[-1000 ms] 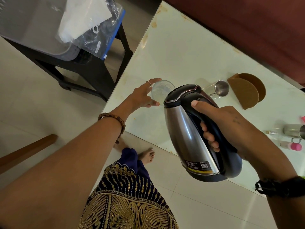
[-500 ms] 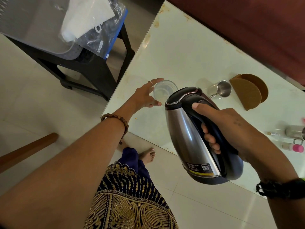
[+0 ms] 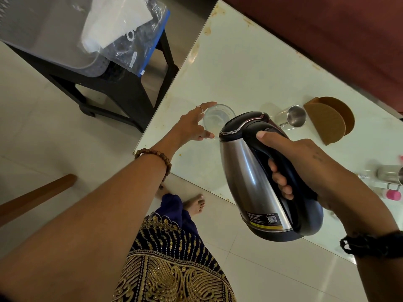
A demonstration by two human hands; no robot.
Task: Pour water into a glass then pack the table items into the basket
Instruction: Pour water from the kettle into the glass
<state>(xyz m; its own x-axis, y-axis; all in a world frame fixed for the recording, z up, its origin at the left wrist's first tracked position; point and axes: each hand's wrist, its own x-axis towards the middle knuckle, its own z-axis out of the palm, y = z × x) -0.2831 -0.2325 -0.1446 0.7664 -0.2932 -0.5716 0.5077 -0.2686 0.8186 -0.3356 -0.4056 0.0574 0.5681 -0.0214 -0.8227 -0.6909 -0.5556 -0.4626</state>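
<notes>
Pouring step: my right hand (image 3: 305, 166) grips the tilted kettle (image 3: 250, 175); left hand (image 3: 192, 125) seemingly steadies the glass (image 3: 218, 115), fingers spread, near the bench (image 3: 250, 68) corner. Next, tip the spout over its rim.

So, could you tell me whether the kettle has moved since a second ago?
No, not noticeably: the kettle still hangs tilted beside the glass on the table.
</notes>
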